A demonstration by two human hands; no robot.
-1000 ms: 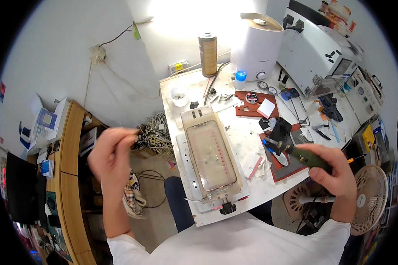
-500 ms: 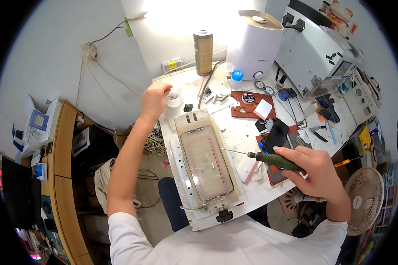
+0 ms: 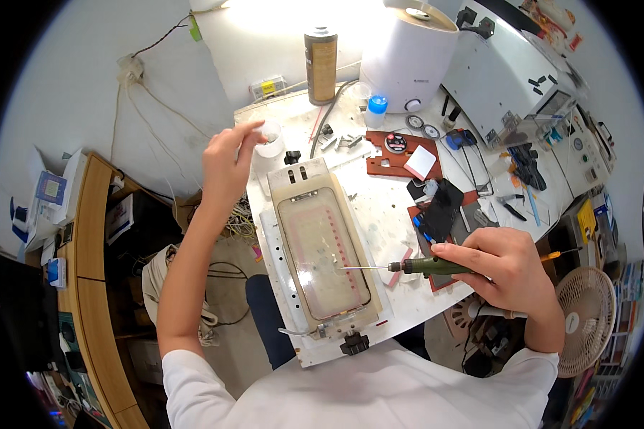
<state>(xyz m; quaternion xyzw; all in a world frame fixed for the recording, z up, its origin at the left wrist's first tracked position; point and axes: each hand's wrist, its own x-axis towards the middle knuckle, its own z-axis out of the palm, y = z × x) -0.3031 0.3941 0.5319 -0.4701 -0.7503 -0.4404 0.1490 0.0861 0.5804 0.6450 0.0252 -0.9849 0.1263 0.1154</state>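
Note:
My right hand (image 3: 501, 272) grips a green rotary tool (image 3: 436, 267), its long thin shaft pointing left over a glass panel (image 3: 315, 243) with a row of red marks. The panel lies in a beige metal fixture (image 3: 286, 179) with black knobs. My left hand (image 3: 229, 154) is raised at the fixture's upper left, fingertips bent together at the rim of a small white cup (image 3: 272, 146); what they hold, if anything, is too small to make out.
Around the work sit a spray can (image 3: 320, 66), white humidifier (image 3: 411, 57), blue-capped bottle (image 3: 376, 111), reddish mat (image 3: 379, 161), dark phone parts (image 3: 444, 207) and pliers (image 3: 511, 209). A metal machine (image 3: 501, 79) is at right, a fan (image 3: 587, 322) beside the table, a wooden cabinet (image 3: 89, 264) left.
My left hand has moved up and right to the white cup. The rotary tool has swung down and leftward, so its shaft now lies over the glass panel.

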